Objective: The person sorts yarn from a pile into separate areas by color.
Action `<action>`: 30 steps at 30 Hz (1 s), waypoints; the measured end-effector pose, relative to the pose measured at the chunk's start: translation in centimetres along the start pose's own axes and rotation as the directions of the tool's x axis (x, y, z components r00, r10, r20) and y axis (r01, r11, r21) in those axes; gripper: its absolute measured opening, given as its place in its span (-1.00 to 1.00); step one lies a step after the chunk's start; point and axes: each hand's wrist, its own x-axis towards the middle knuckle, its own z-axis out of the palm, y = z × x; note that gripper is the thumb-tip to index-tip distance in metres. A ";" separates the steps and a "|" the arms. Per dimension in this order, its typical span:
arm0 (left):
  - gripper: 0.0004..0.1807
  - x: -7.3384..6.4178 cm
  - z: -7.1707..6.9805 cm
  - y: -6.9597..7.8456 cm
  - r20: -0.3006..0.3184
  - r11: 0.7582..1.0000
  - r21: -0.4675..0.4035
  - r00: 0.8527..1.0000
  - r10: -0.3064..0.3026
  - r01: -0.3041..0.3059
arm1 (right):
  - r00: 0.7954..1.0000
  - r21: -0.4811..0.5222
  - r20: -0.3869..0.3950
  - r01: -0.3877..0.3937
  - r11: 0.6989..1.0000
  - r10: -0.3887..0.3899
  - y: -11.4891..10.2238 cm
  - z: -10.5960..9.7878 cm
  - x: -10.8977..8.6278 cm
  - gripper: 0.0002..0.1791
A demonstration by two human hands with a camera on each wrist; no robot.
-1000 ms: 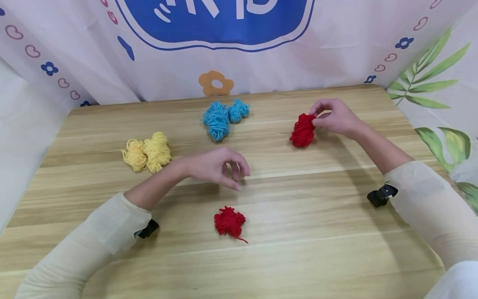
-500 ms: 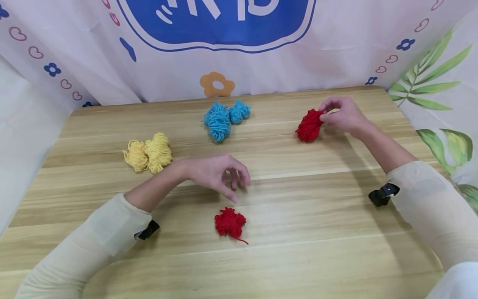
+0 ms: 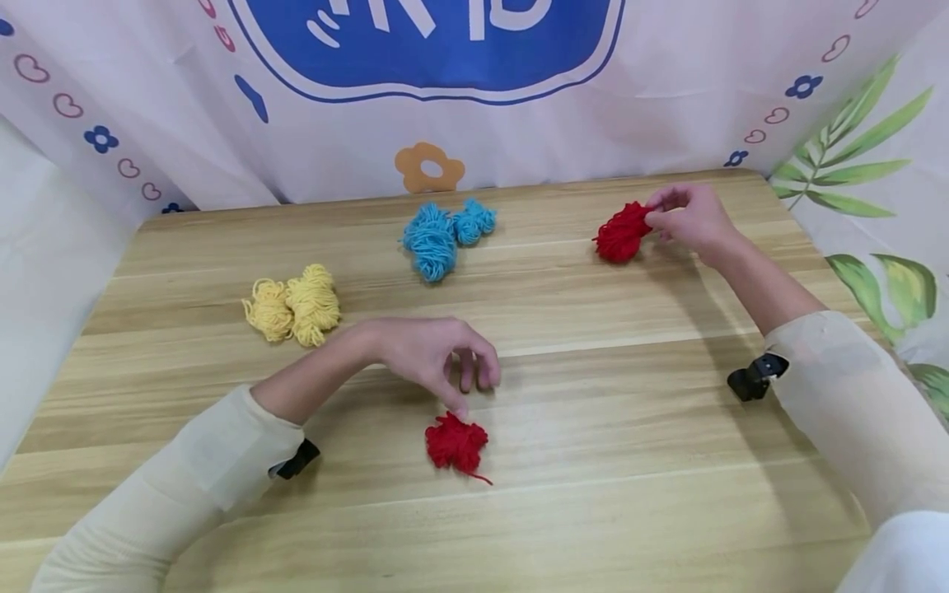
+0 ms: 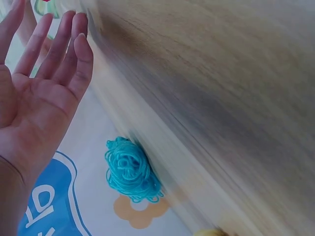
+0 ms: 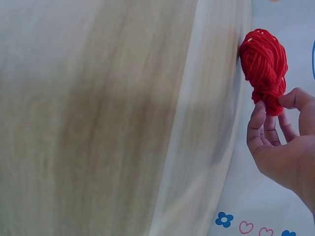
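My right hand [image 3: 693, 221] pinches the end of a red yarn bundle [image 3: 621, 234] near the table's back right. In the right wrist view, thumb and fingertips grip the narrow end of that red bundle [image 5: 265, 61]. A smaller red yarn bundle [image 3: 455, 445] with a loose strand lies at the front middle. Just behind it hovers my left hand [image 3: 437, 354], fingers loosely bent and thumb tip at the yarn's back edge; whether it touches, I cannot tell. The left wrist view shows this left hand [image 4: 47, 88] with a bare palm, holding nothing.
Two blue yarn bundles [image 3: 432, 241] lie side by side at the back middle of the wooden table [image 3: 593, 527]. Two yellow bundles [image 3: 313, 303] sit at the left, close behind the left forearm. A printed curtain [image 3: 334, 148] hangs along the back edge.
My right hand has moved the red yarn bundle back and to the right. The left hand has come down toward the small red bundle. Blue and yellow yarn stay put.
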 end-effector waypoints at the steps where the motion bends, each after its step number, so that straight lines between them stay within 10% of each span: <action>1: -0.58 0.0 0.0 0.0 0.013 1.000 -0.009 1.000 -0.002 0.002 | 1.000 0.006 -0.006 -0.005 1.000 0.005 0.0 0.0 0.0 -0.90; 30: -0.53 0.8 0.6 0.7 0.213 0.994 0.017 0.971 -0.105 0.103 | 0.999 0.015 0.016 -0.043 0.999 0.043 0.6 0.0 0.5 -0.83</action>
